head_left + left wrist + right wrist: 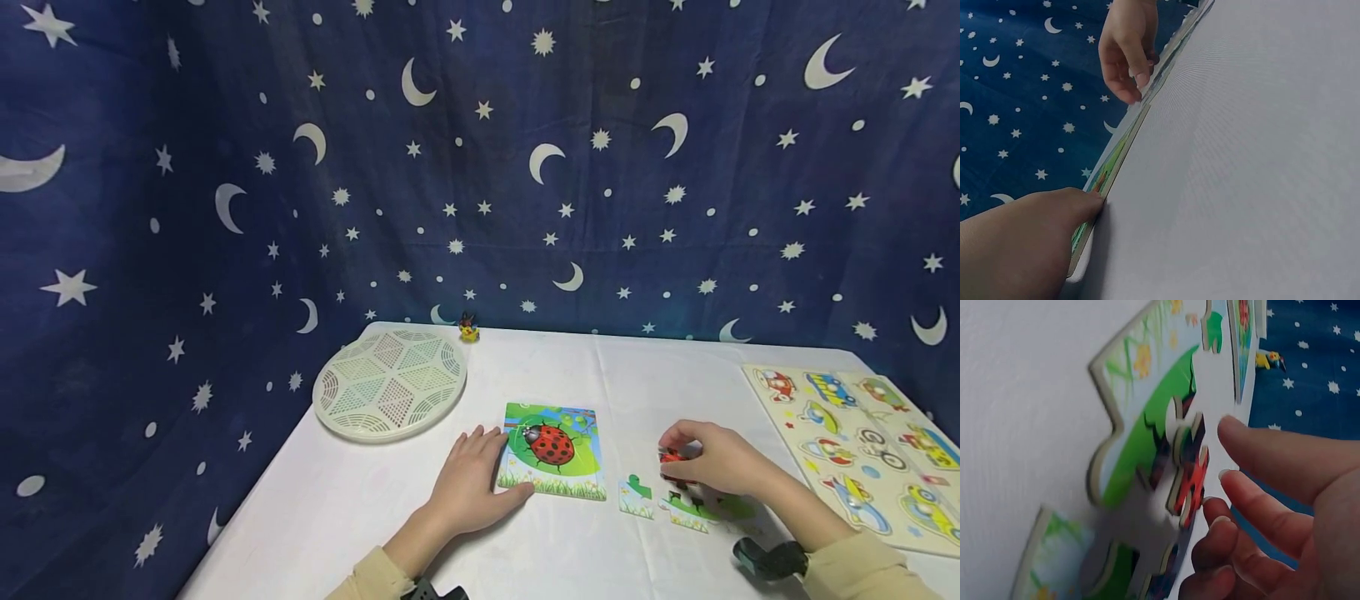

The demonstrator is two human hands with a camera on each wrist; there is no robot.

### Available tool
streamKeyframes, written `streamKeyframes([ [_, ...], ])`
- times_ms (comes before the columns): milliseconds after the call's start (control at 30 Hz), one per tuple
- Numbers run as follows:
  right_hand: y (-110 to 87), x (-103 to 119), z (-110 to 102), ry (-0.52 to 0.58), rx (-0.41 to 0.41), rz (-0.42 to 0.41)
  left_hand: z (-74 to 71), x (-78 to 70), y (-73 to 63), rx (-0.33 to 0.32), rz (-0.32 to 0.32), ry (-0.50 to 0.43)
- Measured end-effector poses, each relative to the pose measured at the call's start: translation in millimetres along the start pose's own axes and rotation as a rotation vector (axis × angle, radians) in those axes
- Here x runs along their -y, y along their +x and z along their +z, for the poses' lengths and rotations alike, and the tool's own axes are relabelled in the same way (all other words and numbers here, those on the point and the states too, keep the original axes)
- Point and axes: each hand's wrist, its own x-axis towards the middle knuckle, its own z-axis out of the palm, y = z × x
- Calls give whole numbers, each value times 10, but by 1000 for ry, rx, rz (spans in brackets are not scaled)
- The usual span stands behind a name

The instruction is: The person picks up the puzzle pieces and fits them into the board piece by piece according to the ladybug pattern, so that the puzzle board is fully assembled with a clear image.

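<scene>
White desk (555, 558); red piece (1193, 485) just beneath parted fingers of nearer right hand (716, 458); left hand (474, 485) fingers spread, touching ladybug puzzle (553, 452).

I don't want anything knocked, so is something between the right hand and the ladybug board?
Besides the red piece by the right hand, nothing visible stands straight between that hand and the ladybug board, only tabletop. The loose grassy piece lies nearer the camera, just off that line.
</scene>
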Motion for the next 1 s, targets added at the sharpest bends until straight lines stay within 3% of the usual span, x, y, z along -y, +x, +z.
streamKeyframes([
  [200,-51,-77,-55,32,38,-32,5,3,4,5,-2,-8],
  [567,-52,-113,-47,84,55,3,3,0,4,1,0,-14],
  [1000,-44,-75,-56,39,43,36,1,6,5,-2,5,-17],
])
